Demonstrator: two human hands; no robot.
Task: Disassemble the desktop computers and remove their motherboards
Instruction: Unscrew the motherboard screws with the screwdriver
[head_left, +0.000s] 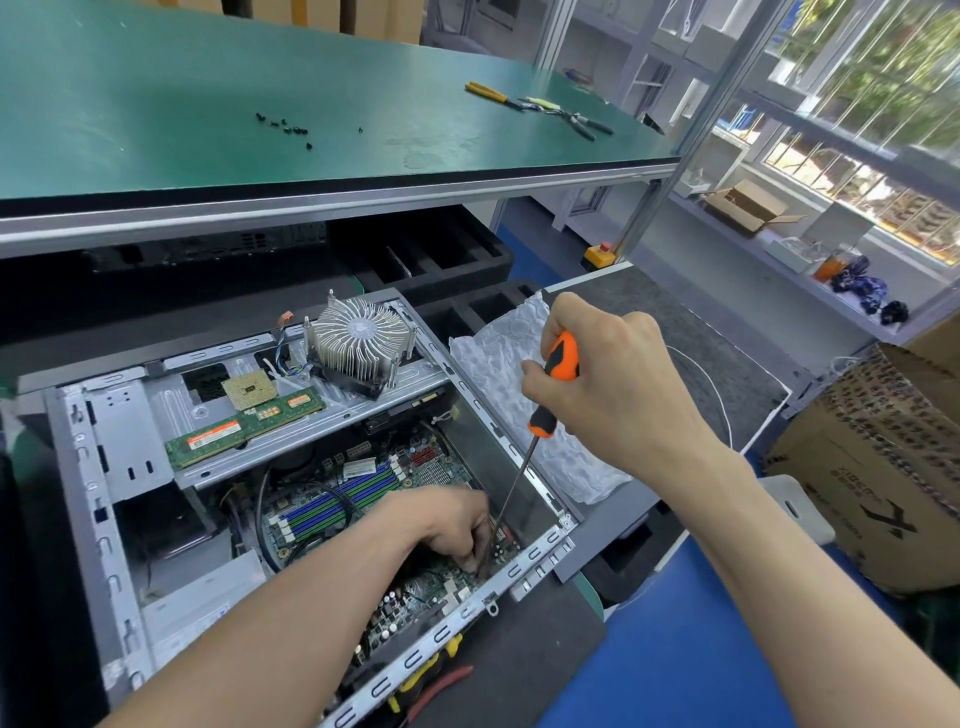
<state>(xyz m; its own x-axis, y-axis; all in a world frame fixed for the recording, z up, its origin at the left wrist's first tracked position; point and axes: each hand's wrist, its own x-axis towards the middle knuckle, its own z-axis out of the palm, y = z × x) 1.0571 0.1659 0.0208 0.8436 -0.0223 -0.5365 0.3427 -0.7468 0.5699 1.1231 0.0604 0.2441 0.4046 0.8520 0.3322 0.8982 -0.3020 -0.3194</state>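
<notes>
I see the open computer case (111, 467) filling the lower left of the frame, its motherboard (332, 506) still inside. My left hand (447, 525) reaches in, fingers pinched at the board – my right hand (618, 379) grips the orange screwdriver (540, 415), tip down beside them.

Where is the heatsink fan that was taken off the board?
In the head view, the heatsink fan sits upside down on the case's metal drive bracket, at the far side of the open case, right of the loose CPU and RAM stick.
</notes>
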